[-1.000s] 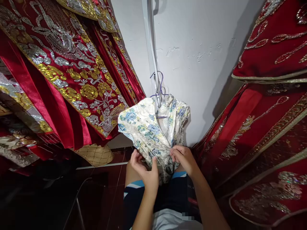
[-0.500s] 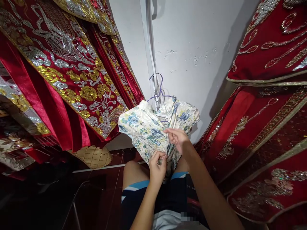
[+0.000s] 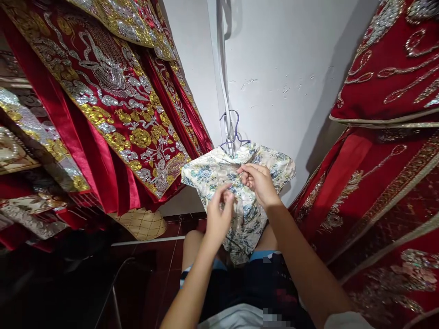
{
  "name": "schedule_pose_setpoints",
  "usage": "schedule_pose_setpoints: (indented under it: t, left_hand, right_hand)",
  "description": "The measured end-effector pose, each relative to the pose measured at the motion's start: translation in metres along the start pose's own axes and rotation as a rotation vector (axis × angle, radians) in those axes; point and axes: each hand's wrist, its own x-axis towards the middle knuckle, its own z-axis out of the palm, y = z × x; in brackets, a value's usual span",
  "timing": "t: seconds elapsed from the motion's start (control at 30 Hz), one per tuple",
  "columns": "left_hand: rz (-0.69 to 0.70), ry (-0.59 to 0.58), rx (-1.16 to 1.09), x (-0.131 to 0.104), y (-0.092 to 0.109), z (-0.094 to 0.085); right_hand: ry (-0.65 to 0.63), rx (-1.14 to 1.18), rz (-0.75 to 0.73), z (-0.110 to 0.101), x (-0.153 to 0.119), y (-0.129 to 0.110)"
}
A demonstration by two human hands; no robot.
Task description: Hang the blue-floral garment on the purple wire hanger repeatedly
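A short-sleeved white shirt (image 3: 209, 170) with blue and green flowers hangs on a purple hanger (image 3: 236, 125) in front of me. My right hand (image 3: 259, 183) is closed, thumb and forefinger pinching the shirt's front edge just below the collar. Lower and to the left, my left hand (image 3: 221, 210) hovers before the shirt front. Its fingers are curved, with a gap between thumb and forefinger and nothing visible between them. The shirt's lower part hangs down between my knees.
A white strap (image 3: 222, 68) runs down the pale wall (image 3: 274, 50) to the hanger. Red embroidered garments hang close on the left (image 3: 137, 132) and right (image 3: 363, 169). A black surface with a metal leg (image 3: 116, 301) stands at the lower left.
My left hand has let go of the shirt's front edge and risen. My right hand has moved up towards the collar, and the front edges now lie closer together there.
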Motion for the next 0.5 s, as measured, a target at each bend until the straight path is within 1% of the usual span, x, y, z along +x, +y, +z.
schedule_pose_setpoints:
  t: [0.07,0.13,0.2,0.27,0.33,0.4,0.47,0.5]
  left_hand:
    - [0.209,0.033,0.124,0.039,0.02,-0.01]
    - [0.337,-0.045,0.226,0.071,0.031,-0.013]
    - [0.431,-0.106,0.307,0.09,0.035,-0.011]
    - [0.487,-0.102,0.342,0.098,0.037,-0.007]
    - [0.51,-0.024,0.334,0.1,0.041,-0.007]
    - [0.495,0.108,0.287,0.103,0.044,-0.015]
    - [0.399,0.248,0.18,0.111,0.043,-0.033]
    - [0.3,0.323,0.068,0.116,0.041,-0.046]
  right_hand:
    - [-0.007,-0.003,-0.001,-0.001,-0.004,-0.003]
    - [-0.004,-0.016,-0.029,0.0,-0.003,-0.007]
    - [0.02,-0.031,-0.082,0.001,0.001,-0.006]
    - [0.051,-0.051,-0.137,0.002,0.007,0.003]
    - [0.086,-0.107,-0.163,0.002,0.011,0.02]
    - [0.114,-0.186,-0.142,0.0,0.011,0.041]
    - [0.126,-0.231,-0.095,-0.005,0.005,0.061]
    - [0.126,-0.229,-0.077,-0.008,0.0,0.069]
